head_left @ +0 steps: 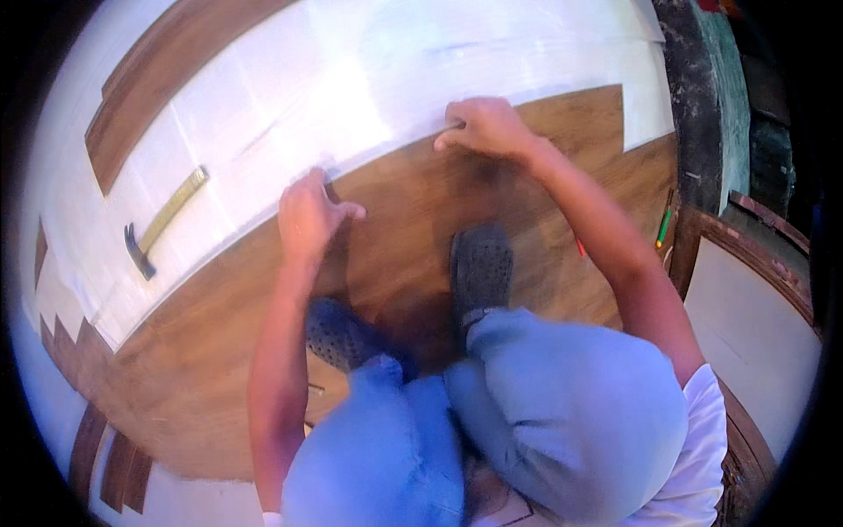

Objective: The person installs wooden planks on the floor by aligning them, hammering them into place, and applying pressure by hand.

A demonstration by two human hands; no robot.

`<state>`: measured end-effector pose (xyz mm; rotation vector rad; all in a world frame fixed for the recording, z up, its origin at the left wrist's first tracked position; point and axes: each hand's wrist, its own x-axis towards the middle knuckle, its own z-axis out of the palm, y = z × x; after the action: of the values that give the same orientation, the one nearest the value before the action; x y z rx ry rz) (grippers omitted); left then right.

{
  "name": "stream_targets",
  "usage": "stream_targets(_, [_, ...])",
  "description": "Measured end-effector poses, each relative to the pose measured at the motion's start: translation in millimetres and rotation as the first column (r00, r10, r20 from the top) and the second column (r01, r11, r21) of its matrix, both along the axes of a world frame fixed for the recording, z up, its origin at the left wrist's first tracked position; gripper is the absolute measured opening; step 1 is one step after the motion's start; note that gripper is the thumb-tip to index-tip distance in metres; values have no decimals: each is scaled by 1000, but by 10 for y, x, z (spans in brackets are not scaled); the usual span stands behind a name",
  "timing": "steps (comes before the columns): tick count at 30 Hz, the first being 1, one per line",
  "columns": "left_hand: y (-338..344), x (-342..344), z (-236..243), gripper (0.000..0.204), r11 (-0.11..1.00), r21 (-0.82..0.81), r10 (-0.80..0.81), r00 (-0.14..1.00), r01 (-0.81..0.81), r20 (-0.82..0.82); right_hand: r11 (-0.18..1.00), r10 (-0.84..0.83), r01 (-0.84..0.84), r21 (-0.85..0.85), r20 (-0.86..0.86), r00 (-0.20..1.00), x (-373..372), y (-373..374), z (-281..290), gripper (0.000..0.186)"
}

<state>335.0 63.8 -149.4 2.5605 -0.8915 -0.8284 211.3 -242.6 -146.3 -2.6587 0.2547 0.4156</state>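
Brown wood-look floor planks (404,211) form a broad joined surface under my feet, ending at white sheet underlay (351,97). At that far edge, my left hand (307,215) has its fingers bent over the plank border, the thumb stretched out to the right on top. Farther right, my right hand (487,127) curls its fingers at the same edge, its thumb lying on the wood. The fingertips of both hands are partly hidden. On the underlay left of my left hand lies a claw hammer (171,211) with a yellowish handle.
Loose brown planks (167,75) lie on the underlay at the far left. My dark perforated shoes (481,268) stand on the laid floor. A green pencil-like tool (665,227) lies at the right, and a small red one (580,249) shows beside my right forearm. A dark wall edge (698,114) bounds the right.
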Motion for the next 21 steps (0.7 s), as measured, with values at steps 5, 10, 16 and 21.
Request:
stream_targets(5, [-3, 50, 35, 61, 1000, 17, 4, 1000, -4, -22, 997, -34, 29, 68, 69, 997, -36, 43, -97, 58])
stream_targets(10, [294, 84, -53, 63, 997, -56, 58, 998, -58, -6, 998, -40, 44, 35, -94, 995, 180, 268, -75, 59])
stream_targets(16, [375, 221, 22, 52, 993, -116, -1, 997, 11, 83, 994, -109, 106, -30, -94, 990, 94, 121, 288, 54])
stream_targets(21, [1307, 438, -254, 56, 977, -67, 213, 951, -203, 226, 996, -44, 42, -76, -21, 999, 62, 141, -38, 54])
